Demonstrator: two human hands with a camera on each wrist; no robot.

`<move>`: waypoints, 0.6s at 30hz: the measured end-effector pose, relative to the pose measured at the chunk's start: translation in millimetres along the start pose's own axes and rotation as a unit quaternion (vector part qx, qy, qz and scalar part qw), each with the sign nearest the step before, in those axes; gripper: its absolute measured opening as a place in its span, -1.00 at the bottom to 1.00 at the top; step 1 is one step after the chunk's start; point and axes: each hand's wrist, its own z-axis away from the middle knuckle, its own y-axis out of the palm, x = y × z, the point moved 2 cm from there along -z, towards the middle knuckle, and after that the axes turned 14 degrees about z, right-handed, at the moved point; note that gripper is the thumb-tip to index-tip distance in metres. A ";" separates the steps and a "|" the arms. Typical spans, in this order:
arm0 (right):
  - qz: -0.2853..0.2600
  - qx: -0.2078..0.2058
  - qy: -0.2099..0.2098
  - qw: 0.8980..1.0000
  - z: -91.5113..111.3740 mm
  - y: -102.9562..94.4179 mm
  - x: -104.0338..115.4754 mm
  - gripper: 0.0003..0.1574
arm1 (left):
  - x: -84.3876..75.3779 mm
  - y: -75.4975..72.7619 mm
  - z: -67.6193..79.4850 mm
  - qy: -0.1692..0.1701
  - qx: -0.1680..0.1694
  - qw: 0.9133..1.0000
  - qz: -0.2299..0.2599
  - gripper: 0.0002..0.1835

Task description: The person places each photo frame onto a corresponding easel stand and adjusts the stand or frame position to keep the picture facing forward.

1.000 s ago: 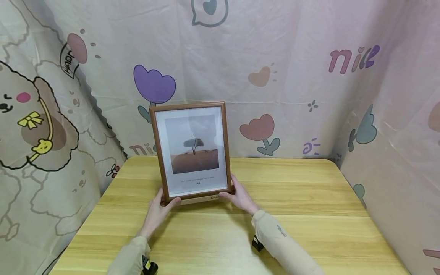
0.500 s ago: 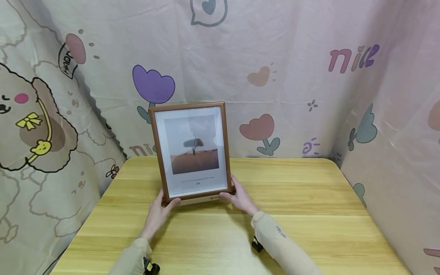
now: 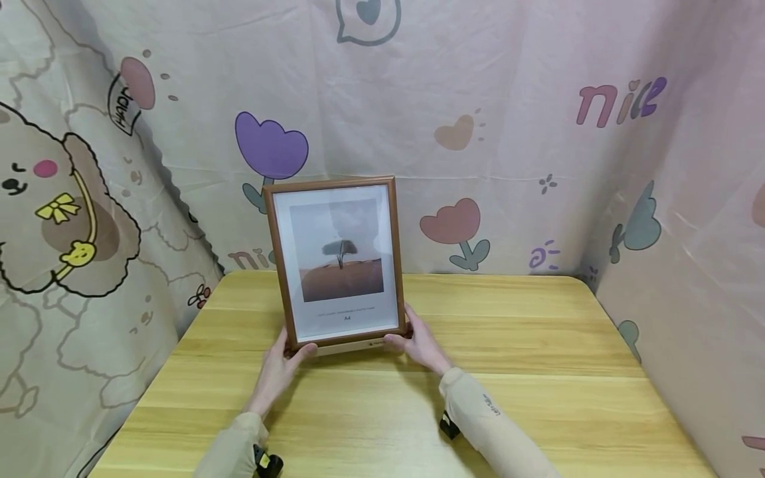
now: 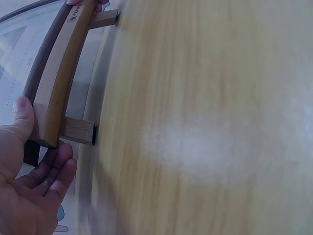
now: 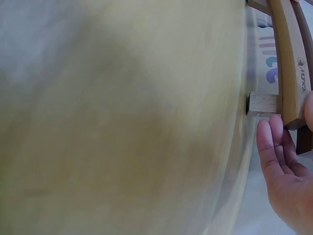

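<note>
A brown-framed picture of a lone tree (image 3: 340,259), marked A4, leans back slightly and tilts a little to the left in the head view. Its lower edge sits on a light wooden stand (image 4: 56,78) with short legs and printed lettering. At the lower left corner my left hand (image 3: 276,372) grips the stand's end, thumb in front and fingers beneath. My right hand (image 3: 424,345) grips the opposite end the same way, its fingers (image 5: 277,147) curling under the stand in the right wrist view. Whether the legs touch the table cannot be told.
The light wood-grain table (image 3: 514,345) stretches around the hands, its far edge meeting a patterned curtain (image 3: 496,86). More curtain hangs along the left and right sides. A thin black cord (image 3: 98,451) shows at the lower left.
The head view shifts very slightly sideways. Both hands keep the same hold, and the picture and stand stay in place.
</note>
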 end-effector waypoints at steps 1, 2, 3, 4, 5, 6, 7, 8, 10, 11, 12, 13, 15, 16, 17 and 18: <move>-0.002 0.000 -0.001 1.000 0.0 0.0 0.1 0.23 | 0.4 0.0 0.0 0.000 0.000 1.000 0.000 -0.33; -0.003 0.000 -0.002 1.000 0.2 -0.1 0.2 0.23 | 0.7 0.0 0.0 0.001 -0.001 1.000 0.000 -0.33; -0.005 0.000 -0.002 1.000 0.2 -0.1 0.4 0.23 | 1.0 0.0 0.1 0.000 0.000 1.000 0.001 -0.32; -0.005 0.000 -0.003 1.000 0.4 -0.1 0.4 0.23 | 1.3 0.0 0.2 0.001 0.000 1.000 0.001 -0.32; -0.005 0.000 -0.002 1.000 0.5 0.0 0.5 0.23 | 1.5 0.0 0.3 0.001 0.000 1.000 0.001 -0.31; -0.004 0.000 -0.001 1.000 0.6 0.1 0.6 0.23 | 1.5 -0.1 0.5 0.001 0.001 1.000 0.002 -0.31; -0.003 -0.001 0.000 1.000 0.7 0.1 0.8 0.24 | 1.4 -0.2 0.7 0.001 0.001 1.000 0.003 -0.30; -0.003 0.000 0.002 1.000 0.9 0.4 0.8 0.24 | 1.3 -0.3 0.9 0.001 0.001 1.000 0.004 -0.30; -0.001 0.000 0.008 1.000 1.5 0.9 0.7 0.25 | 1.0 -0.5 1.1 0.000 0.001 1.000 0.007 -0.29; 0.002 -0.001 0.011 1.000 1.8 0.9 0.8 0.26 | 0.8 -0.5 1.1 -0.001 0.002 1.000 0.008 -0.28; 0.004 -0.003 0.014 1.000 2.0 1.0 0.8 0.26 | 0.6 -0.4 1.0 -0.002 0.002 1.000 0.010 -0.27; 0.003 -0.002 0.017 1.000 2.2 1.0 0.8 0.26 | 0.6 -0.4 1.0 -0.003 0.002 1.000 0.012 -0.26; 0.003 -0.001 0.019 1.000 2.4 1.1 0.6 0.26 | 0.4 -0.1 0.7 -0.005 0.003 1.000 0.014 -0.23; 0.000 -0.001 0.018 1.000 2.4 0.9 0.6 0.26 | 0.3 0.0 0.7 -0.005 0.003 1.000 0.015 -0.23; -0.001 -0.001 0.016 1.000 2.3 0.8 0.5 0.26 | 0.3 0.1 0.6 -0.005 0.003 1.000 0.015 -0.23; -0.005 0.001 0.016 1.000 2.2 0.7 0.3 0.26 | 0.3 0.2 0.5 -0.004 0.002 1.000 0.015 -0.23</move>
